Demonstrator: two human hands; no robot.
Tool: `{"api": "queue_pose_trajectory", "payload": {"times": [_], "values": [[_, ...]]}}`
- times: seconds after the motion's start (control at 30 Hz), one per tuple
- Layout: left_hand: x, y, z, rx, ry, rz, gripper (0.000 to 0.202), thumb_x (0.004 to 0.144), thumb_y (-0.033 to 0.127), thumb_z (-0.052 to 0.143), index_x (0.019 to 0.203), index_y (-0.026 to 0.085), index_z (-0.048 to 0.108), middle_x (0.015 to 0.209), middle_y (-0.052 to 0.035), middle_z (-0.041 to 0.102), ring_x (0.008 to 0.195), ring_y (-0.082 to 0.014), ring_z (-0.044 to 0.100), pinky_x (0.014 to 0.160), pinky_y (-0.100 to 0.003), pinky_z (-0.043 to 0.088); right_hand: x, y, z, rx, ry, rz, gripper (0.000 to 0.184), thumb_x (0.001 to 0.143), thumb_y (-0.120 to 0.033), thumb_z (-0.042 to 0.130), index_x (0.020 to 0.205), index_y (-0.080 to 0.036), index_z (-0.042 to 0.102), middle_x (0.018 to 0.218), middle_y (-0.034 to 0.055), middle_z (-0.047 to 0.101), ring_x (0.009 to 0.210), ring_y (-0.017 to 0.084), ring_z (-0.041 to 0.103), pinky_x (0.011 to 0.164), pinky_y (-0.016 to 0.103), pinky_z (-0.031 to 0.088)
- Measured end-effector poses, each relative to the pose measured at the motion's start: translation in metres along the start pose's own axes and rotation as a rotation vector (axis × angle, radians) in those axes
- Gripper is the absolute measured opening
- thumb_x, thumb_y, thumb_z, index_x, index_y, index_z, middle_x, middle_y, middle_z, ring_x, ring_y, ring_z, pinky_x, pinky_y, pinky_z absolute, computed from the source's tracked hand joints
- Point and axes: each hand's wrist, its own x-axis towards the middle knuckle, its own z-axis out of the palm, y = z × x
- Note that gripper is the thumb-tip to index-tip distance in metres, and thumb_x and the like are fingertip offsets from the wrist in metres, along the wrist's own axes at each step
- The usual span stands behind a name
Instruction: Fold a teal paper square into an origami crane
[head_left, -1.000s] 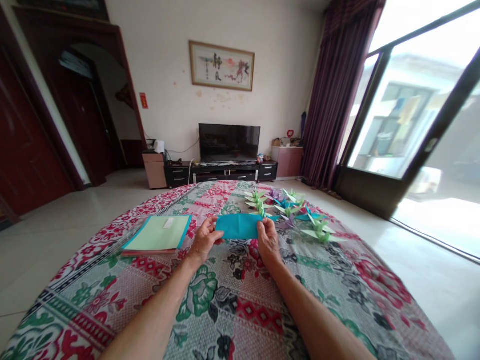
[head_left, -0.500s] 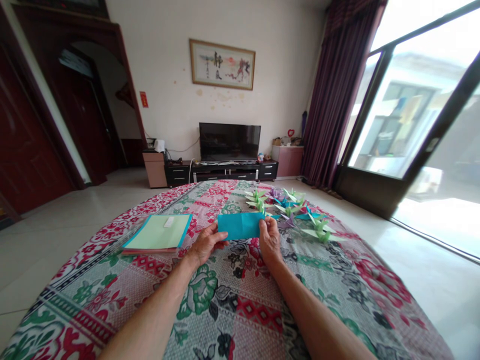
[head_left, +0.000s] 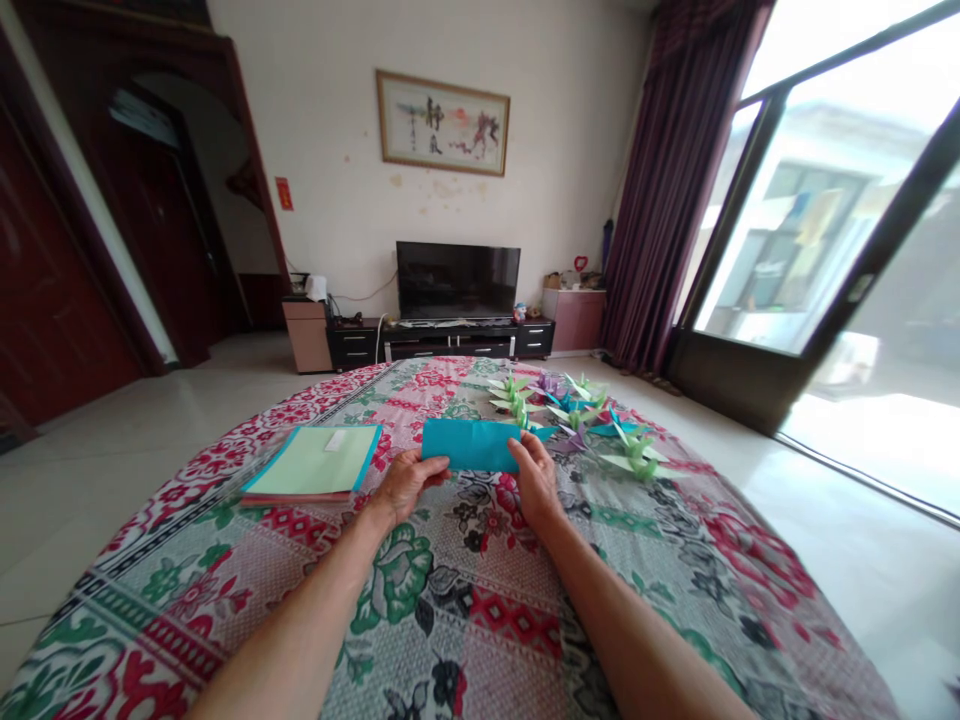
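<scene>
A blue sheet of paper (head_left: 471, 446), shaped as a wide rectangle that looks folded, is held up above the table between both hands. My left hand (head_left: 409, 482) pinches its lower left corner, thumb in front. At the right end, my right hand (head_left: 535, 474) grips the paper between thumb and fingers. Left of my left hand lies a stack of coloured paper (head_left: 311, 462), pale green on top with blue edging out beneath. Several folded paper cranes (head_left: 577, 410) in green, purple and blue stand beyond my right hand.
A patterned cloth (head_left: 480, 580) covers the round table. One small pale slip (head_left: 335, 441) lies on the paper stack. Past the table, a television (head_left: 458, 281) stands on a low black cabinet (head_left: 352, 347), with glass doors (head_left: 810, 240) to the right.
The blue paper has shifted slightly left, and my right hand's fingers have moved inward on its right end. Both hands still hold it. The whole view has tilted a little.
</scene>
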Motion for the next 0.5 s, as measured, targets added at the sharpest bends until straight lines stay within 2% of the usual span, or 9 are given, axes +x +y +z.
{"api": "queue_pose_trajectory", "payload": {"times": [0.13, 0.3, 0.5], "values": [[0.0021, 0.0003, 0.0001, -0.055, 0.076, 0.038, 0.025, 0.051, 0.027, 0.077, 0.068, 0.012, 0.064, 0.059, -0.0005, 0.064, 0.053, -0.0097, 0.058, 0.052, -0.019, 0.045, -0.0020, 0.0006, 0.0018, 0.052, -0.038, 0.078, 0.032, 0.066, -0.044, 0.065, 0.084, -0.020, 0.057, 0.075, -0.0009, 0.060, 0.065, 0.014, 0.056, 0.059, 0.026, 0.048], [0.0050, 0.0008, 0.0009, -0.129, 0.162, 0.071, 0.028, 0.049, 0.026, 0.078, 0.068, 0.012, 0.064, 0.062, -0.0010, 0.065, 0.056, -0.0109, 0.059, 0.054, -0.021, 0.047, -0.0038, 0.0019, 0.0050, 0.188, -0.081, 0.176, 0.034, 0.061, -0.039, 0.070, 0.086, -0.020, 0.055, 0.075, 0.0000, 0.062, 0.068, 0.017, 0.063, 0.060, 0.027, 0.050], [0.0046, 0.0032, 0.0031, -0.168, 0.131, 0.062, 0.028, 0.046, 0.022, 0.079, 0.067, 0.011, 0.064, 0.060, -0.0004, 0.064, 0.057, -0.0098, 0.059, 0.055, -0.020, 0.048, -0.0035, -0.0017, 0.0080, 0.338, -0.096, 0.238, 0.034, 0.058, -0.030, 0.074, 0.086, -0.021, 0.056, 0.075, -0.0015, 0.063, 0.068, 0.015, 0.064, 0.061, 0.026, 0.051]]}}
